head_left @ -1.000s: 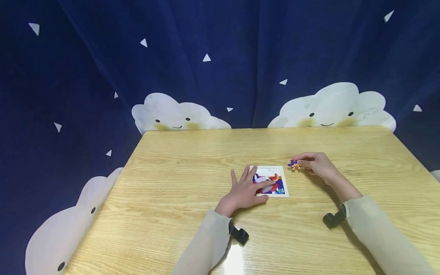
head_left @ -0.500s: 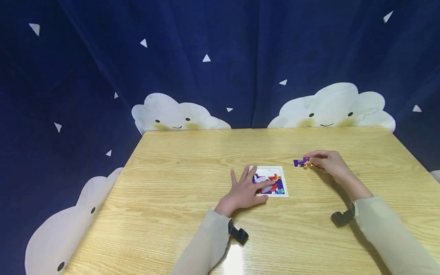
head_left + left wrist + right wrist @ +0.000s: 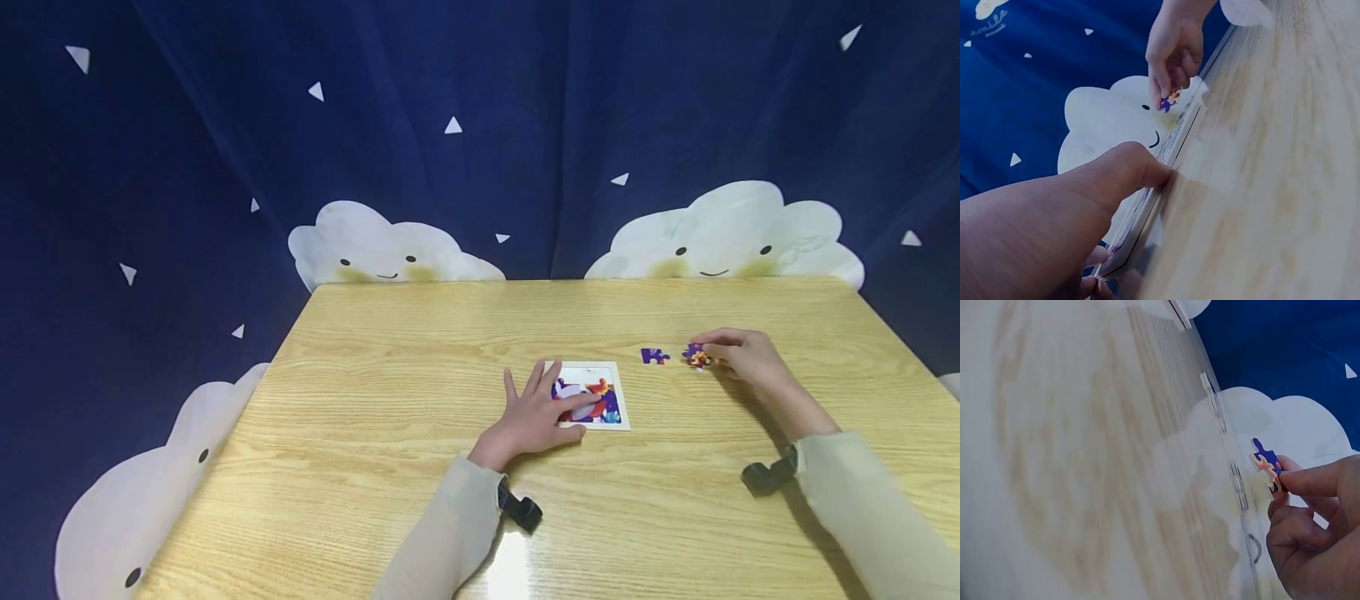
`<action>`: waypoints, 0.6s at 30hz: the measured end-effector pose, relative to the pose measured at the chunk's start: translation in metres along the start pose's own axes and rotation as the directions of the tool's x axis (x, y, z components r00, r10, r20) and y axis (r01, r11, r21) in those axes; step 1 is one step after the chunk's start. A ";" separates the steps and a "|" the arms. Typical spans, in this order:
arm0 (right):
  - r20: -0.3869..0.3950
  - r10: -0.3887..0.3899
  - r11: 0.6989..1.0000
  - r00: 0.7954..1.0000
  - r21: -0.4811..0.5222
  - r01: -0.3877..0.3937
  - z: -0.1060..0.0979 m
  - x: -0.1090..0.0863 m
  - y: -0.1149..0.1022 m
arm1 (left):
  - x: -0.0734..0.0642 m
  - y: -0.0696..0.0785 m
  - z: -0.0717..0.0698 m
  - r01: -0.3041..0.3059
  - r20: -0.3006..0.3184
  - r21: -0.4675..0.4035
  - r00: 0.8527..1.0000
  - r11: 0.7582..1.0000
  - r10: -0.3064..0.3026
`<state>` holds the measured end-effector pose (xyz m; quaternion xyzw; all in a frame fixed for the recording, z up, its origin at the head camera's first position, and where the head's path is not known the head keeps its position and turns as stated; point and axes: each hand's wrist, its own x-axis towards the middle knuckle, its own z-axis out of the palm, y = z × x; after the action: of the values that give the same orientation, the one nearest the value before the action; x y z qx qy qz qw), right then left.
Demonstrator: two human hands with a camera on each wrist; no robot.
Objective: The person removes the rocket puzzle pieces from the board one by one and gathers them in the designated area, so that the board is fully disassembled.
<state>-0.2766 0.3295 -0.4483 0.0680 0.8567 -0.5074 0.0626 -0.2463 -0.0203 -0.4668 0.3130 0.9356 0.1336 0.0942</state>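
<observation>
Head view, right hand (image 3: 744, 358) shifted right, pinched piece (image 3: 696, 355), purple piece (image 3: 652, 357) uncovered

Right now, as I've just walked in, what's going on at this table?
A person is handling a small jigsaw puzzle. Their left hand rests spread over the white frame, where colourful pieces fill the lower part and the top looks pale. Their right hand pinches a purple-and-orange piece just off the wooden table. Between frame and right hand lies one loose piece; the right wrist view shows another one near the held piece.
</observation>
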 end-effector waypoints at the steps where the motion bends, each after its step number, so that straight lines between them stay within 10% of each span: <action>1: 0.000 0.001 1.000 1.000 0.001 -0.001 -0.001 0.000 0.001 | 0.000 0.000 0.000 0.000 0.000 0.000 1.000 1.000 0.000; 18: -0.114 0.054 0.993 0.992 -0.098 -0.066 -0.021 -0.002 0.021 | -0.001 0.000 -0.001 0.002 0.015 -0.008 1.000 1.000 -0.002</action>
<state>-0.2714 0.3579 -0.4557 0.1186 0.8811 -0.4566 0.0333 -0.2459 -0.0206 -0.4657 0.3125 0.9347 0.1349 0.1025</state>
